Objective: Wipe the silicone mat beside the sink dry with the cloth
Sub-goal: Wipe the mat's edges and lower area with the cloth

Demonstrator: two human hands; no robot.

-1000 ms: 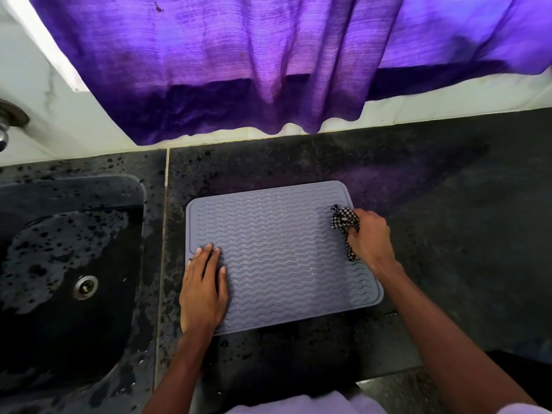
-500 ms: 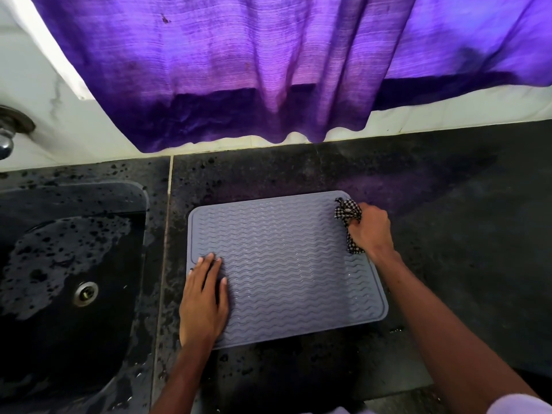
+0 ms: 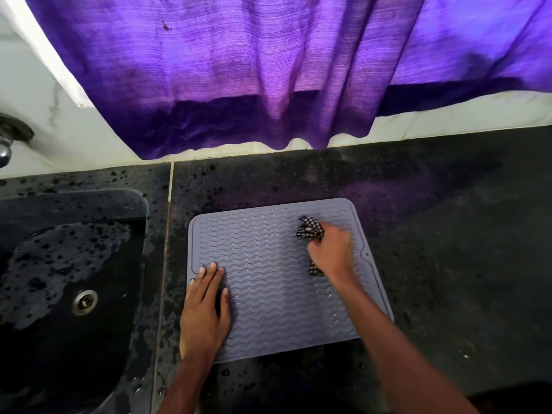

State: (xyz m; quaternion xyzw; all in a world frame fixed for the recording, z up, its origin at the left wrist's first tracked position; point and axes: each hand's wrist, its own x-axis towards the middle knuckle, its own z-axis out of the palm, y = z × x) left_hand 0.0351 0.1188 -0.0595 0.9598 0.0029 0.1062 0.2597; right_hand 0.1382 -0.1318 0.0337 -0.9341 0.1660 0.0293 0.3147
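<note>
Grey mat (image 3: 268,279) with wavy ribs lies flat on the dark speckled tabletop (image 3: 448,264).

Left hand (image 3: 206,312): flat, fingers straight and close together, pressed onto the mat's near-left part, with the heel of the palm at the near-left corner.

Right hand (image 3: 330,252): on the mat's far-right part, fingers curled round a bunched black-and-white checked cloth (image 3: 310,230). The cloth touches the mat. One tuft sticks out past the knuckles on the far side, and a smaller end shows under the wrist. This hand is slightly blurred.

Small bright specks sit on the ribs just near of the right wrist.

Sink (image 3: 89,198) is just left of the mat, wet and blotchy, with a metal drain (image 3: 85,302). A tap (image 3: 6,144) is at the far left of the mat. A purple curtain (image 3: 239,70) hangs beyond the mat's far edge, its hem above the tabletop.
</note>
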